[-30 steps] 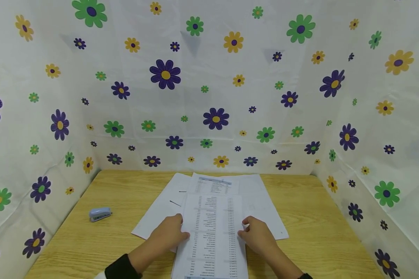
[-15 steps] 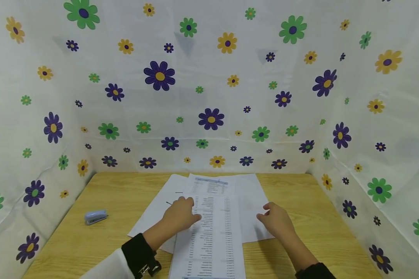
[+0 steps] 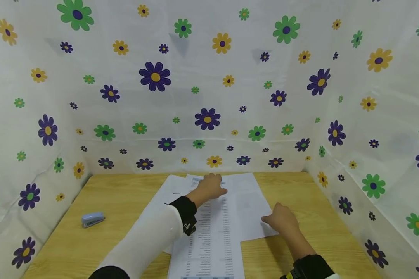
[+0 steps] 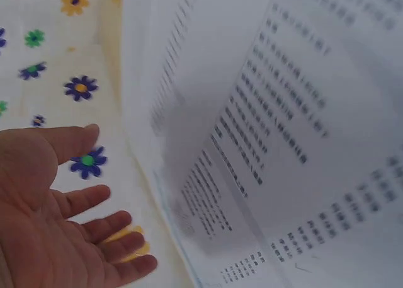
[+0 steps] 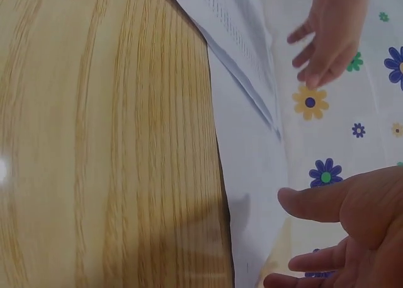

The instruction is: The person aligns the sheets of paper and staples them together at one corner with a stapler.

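Observation:
Printed sheets of paper [image 3: 206, 248], covered in columns of text, lie in a long stack at the middle of the table. My left hand [image 3: 209, 186] is over the far part of these sheets, with nothing between its fingers; in the left wrist view its fingers [image 4: 94, 201] are apart and extended beside the printed pages [image 4: 252, 143]. A whiter sheet [image 3: 249, 209] fans out to the right. Near its right edge is my right hand [image 3: 283, 220], holding nothing, its thumb [image 5: 315, 203] and fingers spread apart over the paper in the right wrist view.
A light blue stapler [image 3: 92, 219] sits on the wooden table [image 3: 122, 201] at the left. More sheets [image 3: 165, 193] lie slanted under the stack on the left side. A white curtain [image 3: 181, 97] printed with flowers encloses the back and sides.
My left hand has left the left edge of the printed sheets and moved forward and right over their far end. My right hand has let go of their right edge and moved rightward.

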The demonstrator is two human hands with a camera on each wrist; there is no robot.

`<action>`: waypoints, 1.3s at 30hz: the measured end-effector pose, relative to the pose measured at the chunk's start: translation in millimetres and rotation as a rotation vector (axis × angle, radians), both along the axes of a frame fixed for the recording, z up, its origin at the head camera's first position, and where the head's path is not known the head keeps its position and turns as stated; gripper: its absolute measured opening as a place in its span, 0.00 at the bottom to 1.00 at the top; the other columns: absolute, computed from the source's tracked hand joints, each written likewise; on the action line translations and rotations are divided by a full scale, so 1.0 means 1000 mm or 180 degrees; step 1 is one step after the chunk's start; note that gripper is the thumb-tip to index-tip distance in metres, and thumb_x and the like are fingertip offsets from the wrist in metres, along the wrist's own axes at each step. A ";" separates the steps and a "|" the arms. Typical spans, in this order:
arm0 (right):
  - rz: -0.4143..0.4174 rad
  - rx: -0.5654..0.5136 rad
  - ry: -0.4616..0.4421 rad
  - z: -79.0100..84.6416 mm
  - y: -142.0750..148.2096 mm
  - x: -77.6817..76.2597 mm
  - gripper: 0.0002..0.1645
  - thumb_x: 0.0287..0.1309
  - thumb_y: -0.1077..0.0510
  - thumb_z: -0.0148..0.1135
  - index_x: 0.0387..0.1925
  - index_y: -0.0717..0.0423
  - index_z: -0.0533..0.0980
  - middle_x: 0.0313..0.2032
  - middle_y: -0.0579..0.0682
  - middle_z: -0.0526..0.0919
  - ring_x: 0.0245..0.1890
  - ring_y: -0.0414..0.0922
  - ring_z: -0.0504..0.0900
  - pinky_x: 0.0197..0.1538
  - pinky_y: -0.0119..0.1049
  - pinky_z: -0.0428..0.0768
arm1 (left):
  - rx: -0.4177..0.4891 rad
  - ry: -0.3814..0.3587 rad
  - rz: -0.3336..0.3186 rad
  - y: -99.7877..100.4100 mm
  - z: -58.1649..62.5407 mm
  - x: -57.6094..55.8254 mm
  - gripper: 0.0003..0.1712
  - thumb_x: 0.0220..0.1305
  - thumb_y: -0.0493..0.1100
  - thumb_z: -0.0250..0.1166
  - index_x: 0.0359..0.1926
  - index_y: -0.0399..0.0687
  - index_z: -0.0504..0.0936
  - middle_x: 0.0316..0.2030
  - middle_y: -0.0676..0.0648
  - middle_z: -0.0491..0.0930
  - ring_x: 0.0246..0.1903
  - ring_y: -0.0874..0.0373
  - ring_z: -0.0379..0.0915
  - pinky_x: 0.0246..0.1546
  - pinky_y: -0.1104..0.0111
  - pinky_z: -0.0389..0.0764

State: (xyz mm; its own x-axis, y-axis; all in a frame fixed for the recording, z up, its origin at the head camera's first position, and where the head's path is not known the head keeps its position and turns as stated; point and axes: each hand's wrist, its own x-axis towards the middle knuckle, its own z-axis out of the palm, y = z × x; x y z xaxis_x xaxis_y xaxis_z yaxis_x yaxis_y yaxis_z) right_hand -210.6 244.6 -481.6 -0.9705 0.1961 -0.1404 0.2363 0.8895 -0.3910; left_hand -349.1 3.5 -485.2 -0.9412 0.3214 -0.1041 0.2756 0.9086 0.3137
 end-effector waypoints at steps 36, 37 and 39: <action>-0.0298 -0.0814 0.0355 -0.030 0.006 -0.035 0.23 0.62 0.62 0.59 0.54 0.76 0.75 0.52 0.71 0.82 0.51 0.62 0.82 0.53 0.56 0.80 | -0.0397 -0.0208 -0.0042 0.018 -0.017 -0.050 0.50 0.60 0.55 0.76 0.78 0.52 0.61 0.72 0.38 0.66 0.71 0.39 0.59 0.71 0.38 0.57; -0.0296 -0.0868 0.0371 -0.031 0.007 -0.036 0.22 0.61 0.63 0.59 0.53 0.76 0.76 0.52 0.70 0.82 0.51 0.62 0.82 0.53 0.55 0.80 | -0.0382 -0.0219 -0.0044 0.020 -0.017 -0.049 0.52 0.60 0.54 0.76 0.79 0.53 0.59 0.73 0.38 0.65 0.72 0.39 0.58 0.72 0.38 0.56; -0.0289 -0.0956 0.0404 -0.032 0.008 -0.037 0.22 0.59 0.66 0.58 0.53 0.76 0.75 0.51 0.70 0.82 0.51 0.61 0.81 0.53 0.55 0.80 | -0.0351 -0.0219 -0.0061 0.023 -0.016 -0.048 0.54 0.59 0.53 0.77 0.80 0.54 0.56 0.73 0.37 0.63 0.73 0.39 0.56 0.72 0.38 0.55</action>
